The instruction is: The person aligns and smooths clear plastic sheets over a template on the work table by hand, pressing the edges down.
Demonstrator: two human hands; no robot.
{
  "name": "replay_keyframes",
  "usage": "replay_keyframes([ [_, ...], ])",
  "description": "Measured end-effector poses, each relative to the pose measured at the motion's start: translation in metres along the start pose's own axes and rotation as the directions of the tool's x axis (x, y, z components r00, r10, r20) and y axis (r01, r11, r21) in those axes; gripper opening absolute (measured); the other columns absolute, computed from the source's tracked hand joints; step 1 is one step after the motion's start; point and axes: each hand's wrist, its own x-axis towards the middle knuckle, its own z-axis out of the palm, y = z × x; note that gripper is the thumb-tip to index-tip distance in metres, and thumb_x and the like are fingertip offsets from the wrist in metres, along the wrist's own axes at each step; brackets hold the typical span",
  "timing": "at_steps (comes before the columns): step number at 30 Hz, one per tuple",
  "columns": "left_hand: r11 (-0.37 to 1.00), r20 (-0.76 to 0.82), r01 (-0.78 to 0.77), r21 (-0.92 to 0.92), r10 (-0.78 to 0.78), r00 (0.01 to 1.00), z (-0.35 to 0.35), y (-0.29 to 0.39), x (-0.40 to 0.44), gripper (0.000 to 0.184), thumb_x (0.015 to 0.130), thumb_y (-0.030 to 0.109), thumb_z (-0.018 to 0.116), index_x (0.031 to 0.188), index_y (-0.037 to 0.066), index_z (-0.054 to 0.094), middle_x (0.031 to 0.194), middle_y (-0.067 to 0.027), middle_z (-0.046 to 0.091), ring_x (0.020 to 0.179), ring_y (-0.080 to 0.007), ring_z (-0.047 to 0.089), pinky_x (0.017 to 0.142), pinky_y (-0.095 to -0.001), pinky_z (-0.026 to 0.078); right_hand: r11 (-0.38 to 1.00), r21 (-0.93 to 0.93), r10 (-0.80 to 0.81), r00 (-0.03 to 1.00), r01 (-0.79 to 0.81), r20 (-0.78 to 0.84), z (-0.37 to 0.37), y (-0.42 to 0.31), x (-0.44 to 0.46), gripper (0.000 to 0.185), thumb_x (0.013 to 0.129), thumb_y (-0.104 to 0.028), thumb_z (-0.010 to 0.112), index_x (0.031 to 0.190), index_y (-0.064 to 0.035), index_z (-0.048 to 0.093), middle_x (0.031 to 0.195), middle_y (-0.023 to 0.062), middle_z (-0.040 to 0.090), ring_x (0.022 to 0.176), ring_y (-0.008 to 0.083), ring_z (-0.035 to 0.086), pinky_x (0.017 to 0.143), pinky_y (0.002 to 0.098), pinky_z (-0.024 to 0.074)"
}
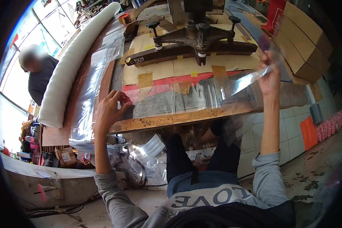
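Observation:
My right hand [269,76] is raised at the right side of the worktable, its fingers closed on a clear plastic sheet [250,81]. The sheet is wrinkled and shiny, and it runs left across the table's front. Near the wooden front edge, my left hand [112,108] has its thumb and forefinger curled together at the sheet's left part. The exact grip there is hard to see through the clear film. Under the film lie a grey pad [155,103] and a red strip [167,83], with pieces of brown tape [145,80] on them.
A dark metal press head [201,40] stands over the tan board [159,68]. To the left are more clear plastic [97,72] and a long white foam roll [78,60]. Cardboard boxes [300,45] stand at right. A person [40,76] is beyond the roll.

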Motion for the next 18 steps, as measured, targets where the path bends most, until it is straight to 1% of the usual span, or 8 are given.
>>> replay_keyframes([
  [2, 0.987, 0.043, 0.082, 0.136, -0.088, 0.995, -0.003, 0.02, -0.002, 0.033, 0.084, 0.033, 0.067, 0.102, 0.006, 0.064, 0.096, -0.0071, 0.067, 0.082, -0.0254, 0.065, 0.079, -0.0362, 0.049, 0.987, -0.125, -0.109, 0.989, 0.096, -0.097, -0.016, -0.007, -0.006, 0.014, 0.089, -0.017, 0.066, 0.095, -0.0053, 0.062, 0.076, 0.0022, 0.06, 0.067, 0.0065, 0.056, 0.053, 0.0167, 0.044],
  [5, 0.963, 0.04, 0.02, 0.267, -0.032, 0.999, -0.003, 0.05, -0.002, 0.043, 0.086, 0.047, 0.06, 0.103, 0.008, 0.062, 0.099, -0.0097, 0.064, 0.089, -0.028, 0.064, 0.083, -0.0397, 0.048, 0.931, -0.316, -0.262, 0.938, 0.184, -0.226, -0.005, 0.004, -0.021, 0.013, 0.089, -0.017, 0.064, 0.095, -0.0047, 0.062, 0.072, 0.0039, 0.061, 0.06, 0.0069, 0.055, 0.046, 0.0189, 0.0404],
  [6, 0.965, -0.042, -0.027, 0.26, 0.039, 0.998, 0.005, 0.062, 0.001, 0.053, 0.087, 0.053, 0.054, 0.11, 0.006, 0.061, 0.106, -0.0124, 0.062, 0.096, -0.0307, 0.062, 0.09, -0.0419, 0.046, 0.907, -0.366, -0.304, 0.925, 0.207, -0.228, 0.01, 0.008, -0.028, 0.013, 0.09, -0.017, 0.064, 0.095, -0.0047, 0.061, 0.071, 0.0044, 0.061, 0.058, 0.0072, 0.054, 0.046, 0.0194, 0.0403],
  [8, 0.999, -0.034, -0.048, -0.002, 0.048, 0.998, 0.011, 0.111, 0.012, 0.062, 0.088, 0.052, 0.054, 0.116, -0.003, 0.057, 0.124, -0.0164, 0.055, 0.106, -0.0316, 0.058, 0.096, -0.0424, 0.044, 0.849, -0.456, -0.395, 0.895, 0.268, -0.208, 0.024, 0.018, -0.032, 0.015, 0.092, -0.017, 0.06, 0.097, -0.0029, 0.059, 0.066, 0.0064, 0.06, 0.05, 0.0086, 0.051, 0.043, 0.0218, 0.0411],
  [11, 0.9, -0.211, -0.265, -0.347, 0.201, 0.957, 0.045, 0.185, 0.022, 0.076, 0.088, 0.04, 0.062, 0.135, -0.011, 0.031, 0.132, -0.0333, 0.042, 0.124, -0.0444, 0.043, 0.097, -0.0455, 0.044, 0.813, -0.451, -0.478, 0.864, 0.369, -0.155, 0.047, 0.025, -0.039, 0.019, 0.093, -0.017, 0.058, 0.101, -0.0006, 0.056, 0.065, 0.0072, 0.059, 0.05, 0.0099, 0.052, 0.043, 0.0225, 0.0413],
  [13, 0.794, -0.434, -0.349, -0.497, 0.121, 0.893, 0.082, 0.225, 0.032, 0.068, 0.09, 0.03, 0.06, 0.144, 0.003, 0.028, 0.135, -0.0283, 0.044, 0.121, -0.0439, 0.048, 0.094, -0.0467, 0.046, 0.776, -0.472, -0.528, 0.84, 0.418, -0.125, 0.067, 0.024, -0.046, 0.022, 0.095, -0.019, 0.055, 0.104, 0.0009, 0.052, 0.064, 0.007, 0.058, 0.048, 0.0112, 0.051, 0.042, 0.0236, 0.0407],
  [16, 0.691, -0.369, -0.357, -0.628, 0.139, 0.919, 0.113, 0.251, 0.044, 0.061, 0.093, 0.019, 0.055, 0.144, 0.004, 0.026, 0.126, -0.0252, 0.054, 0.112, -0.0448, 0.052, 0.086, -0.0448, 0.052, 0.715, -0.484, -0.603, 0.796, 0.504, -0.063, 0.071, 0.018, -0.044, 0.019, 0.096, -0.018, 0.053, 0.103, -0.0003, 0.052, 0.064, 0.0068, 0.057, 0.043, 0.0115, 0.048, 0.04, 0.0244, 0.0388],
  [18, 0.667, -0.341, -0.414, -0.619, 0.247, 0.907, 0.114, 0.256, 0.042, 0.061, 0.091, 0.009, 0.051, 0.145, 0.003, 0.022, 0.113, -0.0273, 0.059, 0.097, -0.0446, 0.058, 0.089, -0.0466, 0.05, 0.615, -0.51, -0.69, 0.723, 0.601, 0.021, 0.062, 0.017, -0.033, 0.017, 0.096, -0.017, 0.051, 0.102, -0.0014, 0.053, 0.064, 0.0069, 0.058, 0.04, 0.0114, 0.045, 0.038, 0.0249, 0.0371],
])
